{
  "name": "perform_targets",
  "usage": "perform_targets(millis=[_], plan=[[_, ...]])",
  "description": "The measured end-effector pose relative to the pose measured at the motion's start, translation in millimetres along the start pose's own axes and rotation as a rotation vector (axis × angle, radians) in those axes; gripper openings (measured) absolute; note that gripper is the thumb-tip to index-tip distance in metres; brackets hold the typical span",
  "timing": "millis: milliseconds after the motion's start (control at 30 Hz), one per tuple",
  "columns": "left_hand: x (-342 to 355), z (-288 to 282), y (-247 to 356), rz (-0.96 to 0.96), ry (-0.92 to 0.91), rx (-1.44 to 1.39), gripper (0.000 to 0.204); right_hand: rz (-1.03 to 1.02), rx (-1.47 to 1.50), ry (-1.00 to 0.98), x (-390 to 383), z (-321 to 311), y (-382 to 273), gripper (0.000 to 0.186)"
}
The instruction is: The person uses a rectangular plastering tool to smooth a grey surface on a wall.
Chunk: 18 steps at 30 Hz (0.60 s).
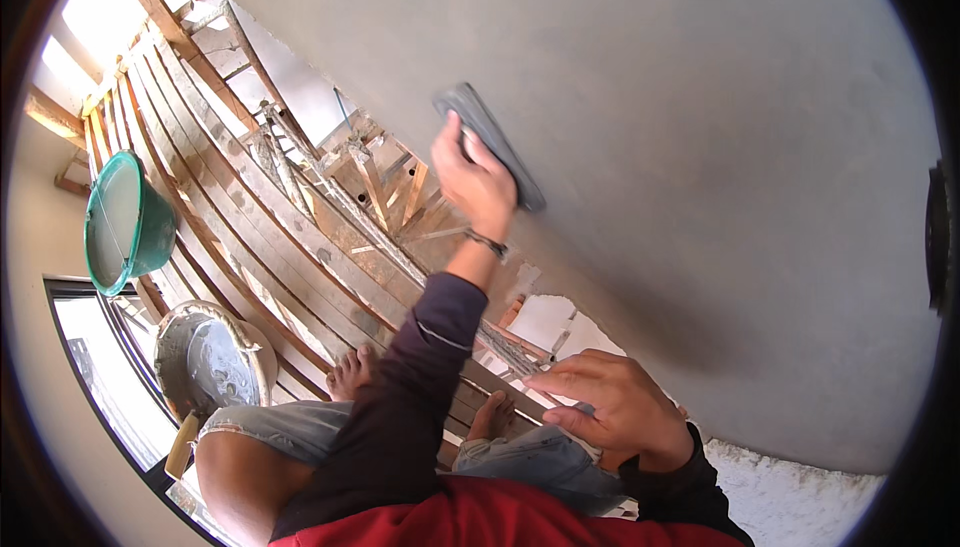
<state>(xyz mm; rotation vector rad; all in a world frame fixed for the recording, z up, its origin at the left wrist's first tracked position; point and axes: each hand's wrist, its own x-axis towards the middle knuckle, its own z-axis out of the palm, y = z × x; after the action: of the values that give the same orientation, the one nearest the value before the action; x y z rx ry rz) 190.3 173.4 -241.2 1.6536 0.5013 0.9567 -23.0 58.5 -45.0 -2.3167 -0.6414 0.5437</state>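
My left hand (478, 185) is closed round the back of a grey plastering float (495, 147), whose long flat face lies against the smooth grey plastered wall (700, 97). A dark bracelet circles that wrist. Lower down, my right hand (625, 409) is held in front of me with thumb and fingers drawn together. A small bluish-grey bit shows between them, but I cannot make out what it is. Darker, damp-looking patches mark the plaster below the float.
I stand barefoot on a slatted wooden platform (230, 197). To the left are a green bucket (155, 232) and a cement-crusted bucket (262, 347) of grey wet mix. A brush-like wooden handle (182, 447) leans by it. Scaffold poles (370, 232) and timber show below the platform's edge.
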Motion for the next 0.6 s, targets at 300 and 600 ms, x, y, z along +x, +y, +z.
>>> perform_targets(millis=[300, 600], plan=[[182.8, 4.3, -86.8, -0.093, -0.021, 0.075, 0.036, 0.191, -0.046, 0.130, -62.5, -7.5, 0.0, 0.041], [-96.1, -9.8, -21.1, -0.186, -0.100, -0.030, 0.039, 0.046, -0.012, 0.031, -37.3, -2.9, -7.3, 0.037]])
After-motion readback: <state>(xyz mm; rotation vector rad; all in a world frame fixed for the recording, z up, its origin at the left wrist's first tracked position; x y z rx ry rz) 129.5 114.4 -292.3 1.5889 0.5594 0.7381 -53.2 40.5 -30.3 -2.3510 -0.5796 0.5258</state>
